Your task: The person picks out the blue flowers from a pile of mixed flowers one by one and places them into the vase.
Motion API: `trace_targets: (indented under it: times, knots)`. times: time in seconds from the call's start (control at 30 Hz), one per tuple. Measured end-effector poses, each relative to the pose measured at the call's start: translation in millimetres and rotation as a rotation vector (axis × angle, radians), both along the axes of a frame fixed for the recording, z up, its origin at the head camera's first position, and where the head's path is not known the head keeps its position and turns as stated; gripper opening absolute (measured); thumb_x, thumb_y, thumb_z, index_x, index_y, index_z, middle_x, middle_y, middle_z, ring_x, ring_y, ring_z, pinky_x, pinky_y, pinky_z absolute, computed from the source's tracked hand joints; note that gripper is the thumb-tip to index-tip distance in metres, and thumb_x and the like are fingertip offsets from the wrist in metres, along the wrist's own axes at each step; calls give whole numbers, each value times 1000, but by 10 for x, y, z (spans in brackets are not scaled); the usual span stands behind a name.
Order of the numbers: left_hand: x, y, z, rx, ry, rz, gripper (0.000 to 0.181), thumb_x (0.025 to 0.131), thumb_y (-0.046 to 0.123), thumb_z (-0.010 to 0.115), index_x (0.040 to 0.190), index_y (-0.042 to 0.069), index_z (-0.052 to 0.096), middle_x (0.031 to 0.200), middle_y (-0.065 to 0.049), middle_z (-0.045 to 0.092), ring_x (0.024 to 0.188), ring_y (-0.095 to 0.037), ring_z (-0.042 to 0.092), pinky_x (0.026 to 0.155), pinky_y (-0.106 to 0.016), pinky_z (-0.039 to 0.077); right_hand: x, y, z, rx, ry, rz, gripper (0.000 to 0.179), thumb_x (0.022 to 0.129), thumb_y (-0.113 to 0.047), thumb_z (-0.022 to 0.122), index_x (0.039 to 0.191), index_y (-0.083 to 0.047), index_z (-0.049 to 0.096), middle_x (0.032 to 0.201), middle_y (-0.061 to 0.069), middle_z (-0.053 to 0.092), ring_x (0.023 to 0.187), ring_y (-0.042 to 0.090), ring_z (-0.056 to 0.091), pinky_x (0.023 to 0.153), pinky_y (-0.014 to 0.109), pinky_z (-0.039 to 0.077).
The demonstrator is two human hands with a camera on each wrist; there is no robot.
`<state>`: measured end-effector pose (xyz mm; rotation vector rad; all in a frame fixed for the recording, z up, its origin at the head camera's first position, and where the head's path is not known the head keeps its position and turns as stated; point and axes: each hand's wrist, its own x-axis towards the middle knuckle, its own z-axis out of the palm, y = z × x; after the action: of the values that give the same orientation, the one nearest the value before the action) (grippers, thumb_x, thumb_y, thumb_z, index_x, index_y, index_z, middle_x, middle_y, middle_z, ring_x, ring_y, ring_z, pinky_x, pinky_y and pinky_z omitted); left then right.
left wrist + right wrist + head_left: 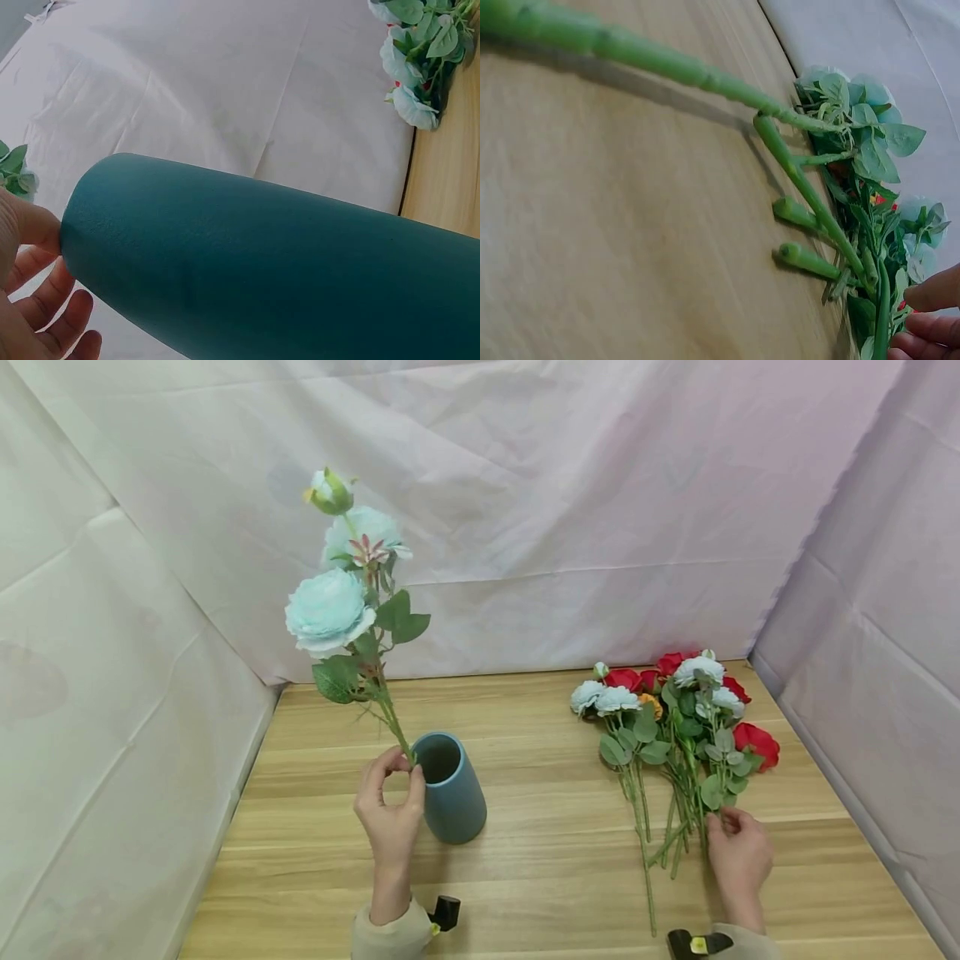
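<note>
My left hand [392, 810] pinches the lower stem of an artificial light-blue flower [330, 610], which leans up and to the left with two blooms and a bud. The stem's lower end is at the mouth of a blue vase [456, 802]; whether it is inside cannot be told. In the left wrist view the vase [247, 262] hides most of what the fingers [67, 322] hold. On the right, my right hand [741, 860] pinches a green stem at the near side of a pile of artificial flowers [675, 727]; in the right wrist view its fingertips [930, 292] meet beside that stem [883, 307].
The pile mixes light-blue flowers, red roses [756, 745] and an orange bloom [651, 705], with one long stem [649, 885] reaching toward the front. Pale cloth walls [570, 527] stand behind and beside the wooden table [555, 827].
</note>
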<state>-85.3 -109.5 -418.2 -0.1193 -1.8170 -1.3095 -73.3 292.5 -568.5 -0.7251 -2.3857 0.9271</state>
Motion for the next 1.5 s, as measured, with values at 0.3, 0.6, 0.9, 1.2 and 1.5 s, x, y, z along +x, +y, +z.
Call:
trace_targets:
  times: [0.3, 0.6, 0.9, 1.2, 1.5]
  knots:
    - [10, 12, 120, -52, -52, -16, 16, 64, -23, 60, 75, -12, 60, 76, -24, 57, 78, -28, 48, 77, -30, 34, -11, 51, -33, -13, -43, -14, 23, 86, -8, 62, 101, 8, 65, 90, 26, 64, 70, 29, 56, 62, 38, 37]
    - [-7, -3, 45, -93, -4, -2, 15, 66, -20, 62, 75, -9, 64, 81, -23, 59, 84, -36, 49, 77, -33, 36, -55, 71, -27, -22, -48, -11, 22, 87, -9, 60, 100, 8, 65, 90, 26, 64, 68, 23, 53, 62, 35, 36]
    - [-102, -118, -239, -93, 8, 33, 7, 69, -11, 66, 73, -5, 66, 82, -17, 60, 81, -28, 49, 74, -31, 38, -91, 119, -54, -24, -53, -8, 19, 88, -8, 58, 97, 7, 66, 85, 24, 64, 57, -16, 29, 60, 35, 35]
    - [-103, -129, -257, -93, 19, 17, 15, 67, -15, 68, 77, -3, 66, 84, -15, 62, 85, -26, 57, 81, -26, 44, -144, 169, -89, -13, -49, -8, 20, 88, -9, 56, 95, 7, 65, 84, 25, 64, 55, -15, 31, 59, 35, 35]
    - [12, -34, -11, -110, 44, 48, 18, 65, -22, 64, 75, -8, 63, 77, -20, 60, 75, -26, 54, 71, -25, 43, -231, 230, -71, -15, -104, 5, 21, 89, -12, 59, 93, 7, 66, 80, 24, 64, 53, 14, 48, 57, 37, 35]
